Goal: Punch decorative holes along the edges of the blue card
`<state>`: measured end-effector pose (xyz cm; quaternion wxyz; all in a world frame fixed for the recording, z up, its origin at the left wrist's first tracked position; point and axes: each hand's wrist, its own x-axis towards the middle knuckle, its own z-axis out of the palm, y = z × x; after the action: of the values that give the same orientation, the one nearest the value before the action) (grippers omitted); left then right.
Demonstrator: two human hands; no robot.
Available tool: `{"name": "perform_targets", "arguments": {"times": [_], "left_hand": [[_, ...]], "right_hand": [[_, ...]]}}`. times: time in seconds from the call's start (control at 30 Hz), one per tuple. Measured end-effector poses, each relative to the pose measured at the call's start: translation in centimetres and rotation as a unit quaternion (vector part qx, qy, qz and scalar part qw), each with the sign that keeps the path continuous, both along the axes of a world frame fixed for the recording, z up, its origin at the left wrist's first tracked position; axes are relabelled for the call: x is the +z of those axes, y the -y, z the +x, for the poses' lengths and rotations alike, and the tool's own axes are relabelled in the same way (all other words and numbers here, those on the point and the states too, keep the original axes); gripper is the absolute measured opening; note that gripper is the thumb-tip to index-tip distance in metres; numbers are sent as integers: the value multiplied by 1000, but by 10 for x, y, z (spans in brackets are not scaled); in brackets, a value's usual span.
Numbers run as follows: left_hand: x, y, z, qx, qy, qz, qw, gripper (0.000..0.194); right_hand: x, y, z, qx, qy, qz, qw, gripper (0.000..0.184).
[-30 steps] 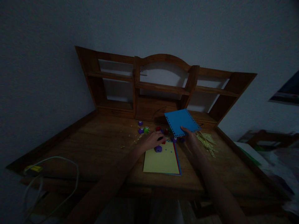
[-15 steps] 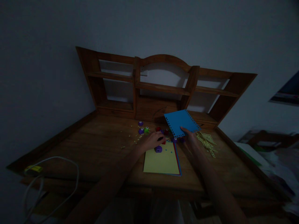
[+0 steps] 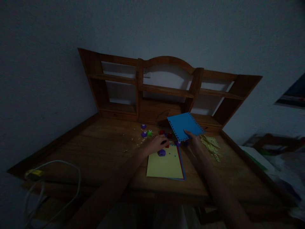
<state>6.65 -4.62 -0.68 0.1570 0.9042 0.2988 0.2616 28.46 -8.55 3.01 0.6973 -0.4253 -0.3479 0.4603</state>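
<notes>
My left hand (image 3: 155,144) is closed with its fingers curled, and a red craft punch (image 3: 167,146) shows at its fingertips. Below that hand, a purple craft punch (image 3: 162,153) lies on a stack of paper with a yellow sheet (image 3: 164,167) on top; red and blue edges show underneath. My right hand (image 3: 194,140) grips a blue sheet (image 3: 184,125) by its near edge, thumb on top. Small holes run along several edges of the blue sheet, which is raised and tilted above the desk.
Behind the hands sit purple punches (image 3: 144,134), a green punch (image 3: 149,133) and red ones (image 3: 170,135). Tiny yellow paper bits (image 3: 125,150) are scattered leftward. Punched yellow strips (image 3: 211,145) lie right. A wooden shelf (image 3: 166,90) backs the desk; a white cable (image 3: 78,178) loops at left.
Almost nothing differs. Both hands stay in place, the left at the red craft punch and the right on the blue sheet.
</notes>
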Motion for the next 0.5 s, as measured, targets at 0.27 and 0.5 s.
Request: {"name": "perform_targets", "arguments": {"times": [0.27, 0.5], "left_hand": [[3, 4, -2, 5, -5, -2, 1000, 36], [2, 1, -1, -1, -10, 2, 1000, 36]], "right_hand": [[-3, -2, 2, 12, -16, -11, 1000, 43], [-3, -2, 3, 4, -11, -15, 1000, 39]]}}
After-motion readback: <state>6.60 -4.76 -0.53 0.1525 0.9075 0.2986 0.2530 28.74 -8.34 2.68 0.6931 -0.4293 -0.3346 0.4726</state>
